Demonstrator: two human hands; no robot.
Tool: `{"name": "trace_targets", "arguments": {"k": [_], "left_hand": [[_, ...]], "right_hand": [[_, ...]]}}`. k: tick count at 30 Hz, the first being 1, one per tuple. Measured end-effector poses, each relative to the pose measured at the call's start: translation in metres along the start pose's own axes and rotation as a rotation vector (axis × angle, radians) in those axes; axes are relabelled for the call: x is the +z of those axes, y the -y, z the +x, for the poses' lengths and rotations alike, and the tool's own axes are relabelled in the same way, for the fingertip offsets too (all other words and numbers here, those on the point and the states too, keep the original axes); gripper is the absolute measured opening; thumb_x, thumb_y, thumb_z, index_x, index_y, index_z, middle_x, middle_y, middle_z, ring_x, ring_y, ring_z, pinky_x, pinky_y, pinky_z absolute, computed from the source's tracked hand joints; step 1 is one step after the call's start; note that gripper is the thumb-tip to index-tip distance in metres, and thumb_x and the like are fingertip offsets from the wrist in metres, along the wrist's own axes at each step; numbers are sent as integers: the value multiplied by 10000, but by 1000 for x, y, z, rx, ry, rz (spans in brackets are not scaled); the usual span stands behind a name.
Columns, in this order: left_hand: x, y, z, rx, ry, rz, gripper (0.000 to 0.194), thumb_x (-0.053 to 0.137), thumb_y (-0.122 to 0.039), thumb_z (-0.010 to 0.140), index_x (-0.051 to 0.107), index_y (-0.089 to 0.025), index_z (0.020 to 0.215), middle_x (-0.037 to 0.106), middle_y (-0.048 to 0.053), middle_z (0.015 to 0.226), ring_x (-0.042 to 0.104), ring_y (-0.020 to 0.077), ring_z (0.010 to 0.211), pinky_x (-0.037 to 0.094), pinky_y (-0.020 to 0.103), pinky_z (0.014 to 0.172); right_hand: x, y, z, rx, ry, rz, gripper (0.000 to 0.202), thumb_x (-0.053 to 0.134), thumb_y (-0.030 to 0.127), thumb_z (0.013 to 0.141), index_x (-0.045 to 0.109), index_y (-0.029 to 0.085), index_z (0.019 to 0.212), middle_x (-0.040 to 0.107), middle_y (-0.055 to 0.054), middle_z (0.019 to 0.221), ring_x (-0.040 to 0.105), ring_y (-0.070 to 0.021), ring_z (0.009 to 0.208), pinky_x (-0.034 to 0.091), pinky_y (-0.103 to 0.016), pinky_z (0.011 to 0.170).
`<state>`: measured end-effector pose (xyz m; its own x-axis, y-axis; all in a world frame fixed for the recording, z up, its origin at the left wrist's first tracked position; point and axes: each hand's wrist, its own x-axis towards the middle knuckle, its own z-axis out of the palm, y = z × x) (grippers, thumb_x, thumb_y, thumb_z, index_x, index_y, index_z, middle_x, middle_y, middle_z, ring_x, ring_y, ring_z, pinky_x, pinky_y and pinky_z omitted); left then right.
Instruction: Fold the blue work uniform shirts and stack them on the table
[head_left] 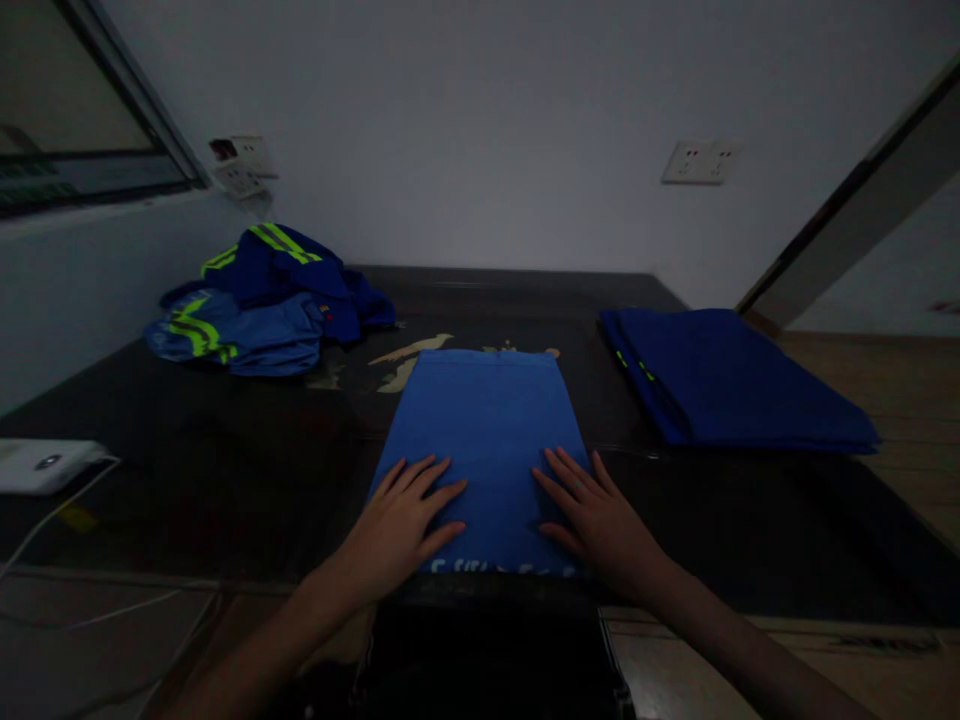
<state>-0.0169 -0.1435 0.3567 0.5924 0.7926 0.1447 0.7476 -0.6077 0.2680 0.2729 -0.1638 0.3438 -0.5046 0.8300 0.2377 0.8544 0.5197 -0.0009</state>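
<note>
A light blue garment (491,420), folded into a flat block, lies on the dark table directly before me. White lettering, cut off and unreadable, runs along its near edge. My left hand (409,510) rests flat on its left near part with the fingers spread. On the right near part lies my right hand (592,510), palm down and fingers apart. Neither hand grips the cloth.
Crumpled blue clothes (277,290) with yellow-green reflective stripes are heaped at the back left. Folded dark blue garments (727,380) lie on the right of the table (465,300). A white device (45,465) with a cable sits at the left edge. Wall sockets (701,162) are behind.
</note>
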Motion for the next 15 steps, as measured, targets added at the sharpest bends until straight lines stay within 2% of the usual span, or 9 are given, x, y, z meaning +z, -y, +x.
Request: {"name": "trace_targets", "arguments": {"k": [2,5,7,9,12,15], "left_hand": [[3,-12,10,12,-57,-13,446,468,-460,939,508,-302,1354,465,73,1441,400,275,1337,229,544,1135],[15,-22,22,111,-52,0,538,475,-431,942,317,-382,1454,306,32,1543,253,298,1419,182,619,1123],[23,-20,24,133,-22,19,570,459,-433,949,234,-417,1472,233,16,1570,194,302,1440,180,639,1113],[27,-12,20,121,-10,14,581,457,-439,949,218,-412,1477,219,22,1573,205,289,1439,196,613,1123],[18,0,10,94,-17,-68,548,474,-436,943,294,-396,1459,286,25,1549,278,261,1417,229,545,1141],[-6,9,13,28,11,-266,445,443,-440,955,442,-365,1394,410,22,1488,395,222,1359,326,444,1120]], "right_hand": [[0,5,4,-4,-40,15,542,516,404,913,426,240,1421,343,-111,1505,300,-278,1401,253,-591,1121],[8,10,7,-10,-48,25,622,551,416,890,366,239,1456,317,-109,1516,269,-284,1412,308,-571,1106],[15,9,4,-14,-38,11,674,580,422,870,335,241,1471,301,-113,1520,266,-286,1413,335,-559,1097],[19,6,-1,-16,-32,-9,699,596,407,860,322,228,1477,286,-118,1524,274,-284,1409,345,-548,1096],[17,1,-3,-38,-25,-4,675,594,385,859,347,225,1466,320,-121,1511,314,-287,1393,355,-553,1089],[5,-8,15,-30,-59,27,549,530,341,899,413,256,1429,405,-102,1473,376,-261,1365,322,-555,1107]]}}
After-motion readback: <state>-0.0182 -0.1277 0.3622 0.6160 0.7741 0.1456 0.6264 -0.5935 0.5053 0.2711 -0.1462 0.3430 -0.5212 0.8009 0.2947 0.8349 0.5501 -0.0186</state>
